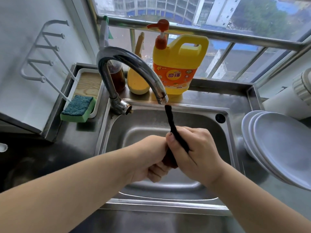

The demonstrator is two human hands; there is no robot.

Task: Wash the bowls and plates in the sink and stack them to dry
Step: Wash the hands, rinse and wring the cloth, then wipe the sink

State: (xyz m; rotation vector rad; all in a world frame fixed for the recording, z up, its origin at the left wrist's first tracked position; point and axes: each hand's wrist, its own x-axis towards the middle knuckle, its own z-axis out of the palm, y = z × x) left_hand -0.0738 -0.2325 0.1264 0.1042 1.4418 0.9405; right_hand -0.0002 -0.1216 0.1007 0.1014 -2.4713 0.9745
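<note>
Head view: both the left hand (151, 163) and right hand (191, 148) grip a dark twisted cloth (173, 128), apparently wringing it over the sink (232, 148). The plates (284, 148) lean stacked beside it; a jerking elbow could topple them.

The yellow detergent jug (178, 64) is carrying an orange label that is showing "KEON" above two large Chinese characters, 奇强 (the smaller print lower down is staying too blurred to read).

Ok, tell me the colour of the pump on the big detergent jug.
Orange-red, on the yellow detergent jug; its pump shows clearly in the head view.
</note>
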